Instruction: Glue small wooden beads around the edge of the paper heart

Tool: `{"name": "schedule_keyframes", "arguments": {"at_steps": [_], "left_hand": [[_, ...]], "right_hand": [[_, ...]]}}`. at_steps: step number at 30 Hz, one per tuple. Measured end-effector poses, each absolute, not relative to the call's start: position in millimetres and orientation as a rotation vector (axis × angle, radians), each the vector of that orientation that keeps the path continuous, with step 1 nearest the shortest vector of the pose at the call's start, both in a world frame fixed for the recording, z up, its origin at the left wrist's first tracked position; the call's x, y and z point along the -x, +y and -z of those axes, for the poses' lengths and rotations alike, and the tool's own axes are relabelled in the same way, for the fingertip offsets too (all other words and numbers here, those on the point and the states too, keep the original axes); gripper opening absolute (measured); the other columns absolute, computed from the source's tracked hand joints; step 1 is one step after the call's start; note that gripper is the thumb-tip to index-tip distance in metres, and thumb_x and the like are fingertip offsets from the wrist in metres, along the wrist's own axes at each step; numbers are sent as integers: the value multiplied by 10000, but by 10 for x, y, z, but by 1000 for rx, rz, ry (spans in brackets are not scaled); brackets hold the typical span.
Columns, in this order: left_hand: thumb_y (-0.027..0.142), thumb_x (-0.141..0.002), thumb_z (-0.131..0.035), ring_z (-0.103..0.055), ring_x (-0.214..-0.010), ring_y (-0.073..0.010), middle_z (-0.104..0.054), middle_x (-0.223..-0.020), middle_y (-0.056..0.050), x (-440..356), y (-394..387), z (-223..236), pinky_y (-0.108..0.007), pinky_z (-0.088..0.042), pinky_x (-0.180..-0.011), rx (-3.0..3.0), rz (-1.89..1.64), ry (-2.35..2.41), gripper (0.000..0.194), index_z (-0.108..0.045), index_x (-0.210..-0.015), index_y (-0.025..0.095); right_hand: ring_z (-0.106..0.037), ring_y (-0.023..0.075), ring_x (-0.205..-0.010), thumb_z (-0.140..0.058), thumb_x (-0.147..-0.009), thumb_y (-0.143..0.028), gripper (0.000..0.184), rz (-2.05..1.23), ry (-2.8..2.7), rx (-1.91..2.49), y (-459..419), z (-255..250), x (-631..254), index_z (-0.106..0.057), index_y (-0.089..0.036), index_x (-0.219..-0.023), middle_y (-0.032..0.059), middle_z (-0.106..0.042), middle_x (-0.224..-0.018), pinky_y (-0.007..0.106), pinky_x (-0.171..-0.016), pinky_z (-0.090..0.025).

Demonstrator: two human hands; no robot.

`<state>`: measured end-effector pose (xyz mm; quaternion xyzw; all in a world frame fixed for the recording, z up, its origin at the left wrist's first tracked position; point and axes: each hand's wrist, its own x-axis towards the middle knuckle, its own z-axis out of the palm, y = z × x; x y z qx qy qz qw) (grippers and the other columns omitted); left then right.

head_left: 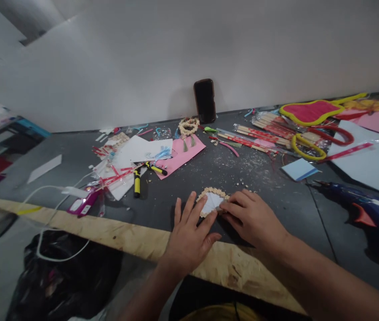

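A small white paper piece (212,202) rimmed with pale, bead-like bits lies flat on the dark table. My left hand (192,232) rests along its left side with fingers spread, the fingertips touching its left and lower edge. At its right edge, the fingers of my right hand (251,214) are drawn together in a pinch. They cover that part of the rim, and whatever is between the fingertips is hidden. A few pale crumbs (242,183) lie just beyond the piece.
A dark blue glue gun (363,214) lies at right, near a light blue pad (299,169) and yellow-handled scissors (308,148). A phone (204,100) leans on the wall behind a beaded ring (188,126). A purple device (83,203) with a white cable sits at the left front edge.
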<state>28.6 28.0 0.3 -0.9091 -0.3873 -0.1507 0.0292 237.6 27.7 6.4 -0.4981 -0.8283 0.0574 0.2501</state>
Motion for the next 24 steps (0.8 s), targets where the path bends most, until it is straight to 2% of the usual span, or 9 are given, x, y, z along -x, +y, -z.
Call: {"name": "schedule_keyframes", "arguments": {"at_steps": [10,24], "left_hand": [[468,-872,-512,-96,-1397,-352,-342,-1450,-123,-253,297,12,-620,-115,-1076,2827,421,-1174,461,-502,-1277,248],[478,-877,-500,-100,-1401,-345,-353,-1447,-121,-258,283,-24,-618,-128,-1081,2873,449,-1229,447,-521,-1253,238]], "right_hand": [[-499,173,-796,-496,-887,-256,202,-198,-2264,1333,320,-67,-2353,-691,-247,-939,64,-613,-869,320,-711,-408],[-523,180,-824,-520,-857,-227,186,-185,-2303,1349,338,-66,-2343,-669,-253,-967,63,-619,-929,327,-720,-397]]}}
